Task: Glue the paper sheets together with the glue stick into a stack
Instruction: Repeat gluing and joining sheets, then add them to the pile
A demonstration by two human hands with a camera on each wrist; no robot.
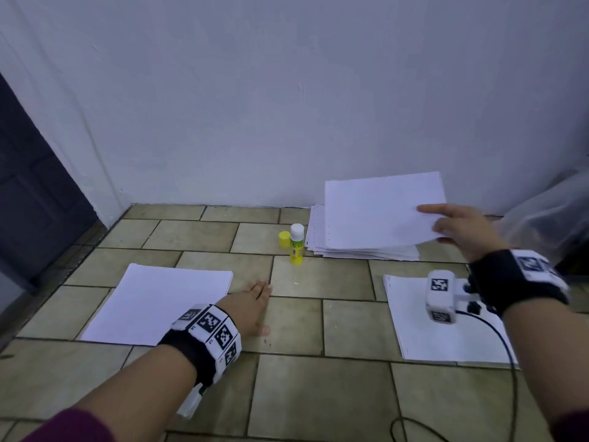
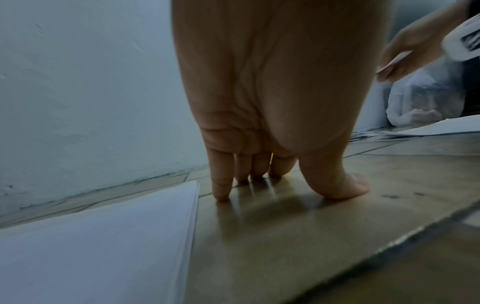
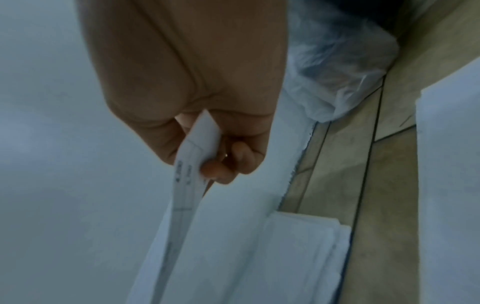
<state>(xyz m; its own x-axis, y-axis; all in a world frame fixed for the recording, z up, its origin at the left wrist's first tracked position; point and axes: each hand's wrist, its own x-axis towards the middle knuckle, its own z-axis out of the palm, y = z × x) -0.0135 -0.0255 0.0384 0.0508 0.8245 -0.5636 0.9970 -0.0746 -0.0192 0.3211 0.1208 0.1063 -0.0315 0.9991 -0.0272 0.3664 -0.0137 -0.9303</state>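
Tiled floor [image 1: 296,317] against pale wall serves as workspace. My right hand [image 1: 462,231] pinches white paper sheet [image 1: 379,215] above loose pile [image 1: 366,252], likely fetching next layer. Left hand [image 1: 251,306], flat, fingers straight, braces beside white stack [image 1: 153,301]. Uncapped yellow glue stick [image 1: 296,244] stands between, within reach.

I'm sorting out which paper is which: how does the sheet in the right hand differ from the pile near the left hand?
The sheet is lifted off the floor, pinched at its edge by the right hand; the pile lies flat on the tiles, and the left hand rests beside it. The sheet hangs over the back stack by the wall; the pile lies nearer the person. Both are white.
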